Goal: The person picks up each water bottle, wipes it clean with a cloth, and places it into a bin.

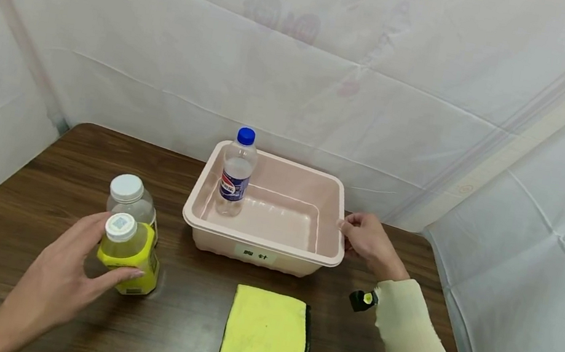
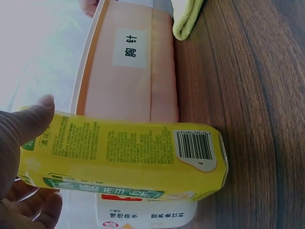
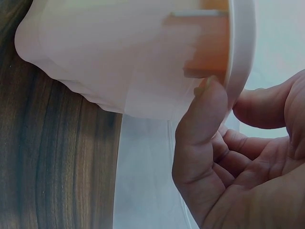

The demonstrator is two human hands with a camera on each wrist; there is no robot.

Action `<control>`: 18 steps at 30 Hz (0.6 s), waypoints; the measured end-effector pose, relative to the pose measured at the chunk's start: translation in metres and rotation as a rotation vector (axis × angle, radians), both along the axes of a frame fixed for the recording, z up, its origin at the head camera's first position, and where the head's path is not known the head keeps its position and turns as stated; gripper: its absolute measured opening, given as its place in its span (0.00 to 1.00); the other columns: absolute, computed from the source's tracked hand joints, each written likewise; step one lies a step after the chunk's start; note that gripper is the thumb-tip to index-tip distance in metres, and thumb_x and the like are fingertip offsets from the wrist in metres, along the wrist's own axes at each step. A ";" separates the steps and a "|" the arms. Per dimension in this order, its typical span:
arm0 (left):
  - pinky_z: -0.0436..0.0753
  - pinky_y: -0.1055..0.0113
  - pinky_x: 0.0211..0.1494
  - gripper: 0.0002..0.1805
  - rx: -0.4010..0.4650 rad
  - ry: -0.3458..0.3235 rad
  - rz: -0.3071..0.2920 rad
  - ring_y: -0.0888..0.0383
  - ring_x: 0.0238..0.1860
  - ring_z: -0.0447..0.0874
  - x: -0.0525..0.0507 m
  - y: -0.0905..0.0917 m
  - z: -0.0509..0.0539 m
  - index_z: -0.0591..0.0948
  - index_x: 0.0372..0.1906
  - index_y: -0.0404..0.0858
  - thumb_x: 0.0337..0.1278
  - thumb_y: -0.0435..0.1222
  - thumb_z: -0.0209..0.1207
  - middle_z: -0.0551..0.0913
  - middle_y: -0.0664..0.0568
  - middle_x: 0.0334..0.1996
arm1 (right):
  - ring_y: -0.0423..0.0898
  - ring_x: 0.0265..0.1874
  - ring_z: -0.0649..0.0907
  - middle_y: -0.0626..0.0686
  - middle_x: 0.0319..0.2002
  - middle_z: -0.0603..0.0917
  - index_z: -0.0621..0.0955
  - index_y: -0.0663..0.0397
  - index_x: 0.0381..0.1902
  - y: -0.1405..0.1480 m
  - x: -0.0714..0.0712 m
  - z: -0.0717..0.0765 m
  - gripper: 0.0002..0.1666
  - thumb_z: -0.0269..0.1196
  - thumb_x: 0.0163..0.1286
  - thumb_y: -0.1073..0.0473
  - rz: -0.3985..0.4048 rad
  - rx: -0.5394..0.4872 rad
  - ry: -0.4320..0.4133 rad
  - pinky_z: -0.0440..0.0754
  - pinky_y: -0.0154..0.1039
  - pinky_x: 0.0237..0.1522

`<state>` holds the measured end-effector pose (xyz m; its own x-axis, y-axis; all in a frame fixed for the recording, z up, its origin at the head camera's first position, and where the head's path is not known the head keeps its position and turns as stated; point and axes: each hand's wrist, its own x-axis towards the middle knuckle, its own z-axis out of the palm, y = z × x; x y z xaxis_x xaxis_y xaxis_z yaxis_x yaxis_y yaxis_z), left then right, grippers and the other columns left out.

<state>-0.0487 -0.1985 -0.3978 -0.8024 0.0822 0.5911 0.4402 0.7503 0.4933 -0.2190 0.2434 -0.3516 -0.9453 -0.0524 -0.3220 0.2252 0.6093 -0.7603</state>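
My left hand (image 1: 61, 273) curls its thumb and fingers round a yellow-labelled bottle (image 1: 138, 267) with a white cap, at the left of the table. In the left wrist view the thumb lies on one side of the yellow bottle (image 2: 124, 152). Just behind it stands a clear bottle (image 1: 135, 201), also white-capped. My right hand (image 1: 369, 240) pinches the right rim of a pink basin (image 1: 260, 244); the right wrist view shows thumb and forefinger at the basin's rim (image 3: 242, 43). Inside the basin, at its left, a blue-capped bottle (image 1: 235, 177) stands upright.
A folded yellow cloth (image 1: 267, 329) with dark edging lies in front of the basin. A small black item (image 1: 362, 300) is beside my right sleeve. White sheeting (image 1: 302, 61) rises behind the brown wooden table (image 1: 180, 315) and at both sides.
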 end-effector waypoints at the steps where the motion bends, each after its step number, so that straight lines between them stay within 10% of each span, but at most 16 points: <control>1: 0.57 0.96 0.64 0.49 -0.003 -0.005 0.000 0.74 0.56 0.71 0.000 0.000 0.000 0.77 0.65 0.36 0.26 0.35 0.85 0.81 0.43 0.57 | 0.46 0.28 0.83 0.56 0.33 0.84 0.80 0.68 0.52 0.000 0.000 0.000 0.18 0.54 0.82 0.56 -0.002 0.001 -0.001 0.86 0.38 0.29; 18: 0.64 0.96 0.54 0.52 0.037 -0.123 0.056 0.81 0.51 0.72 0.000 -0.001 -0.008 0.76 0.68 0.39 0.29 0.40 0.87 0.86 0.44 0.55 | 0.46 0.27 0.83 0.57 0.32 0.83 0.81 0.69 0.52 -0.002 0.000 -0.001 0.18 0.54 0.82 0.56 -0.002 0.004 0.003 0.85 0.37 0.27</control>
<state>-0.0485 -0.1993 -0.4063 -0.8717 0.0154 0.4897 0.3327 0.7523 0.5686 -0.2186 0.2419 -0.3529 -0.9464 -0.0492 -0.3192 0.2240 0.6119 -0.7585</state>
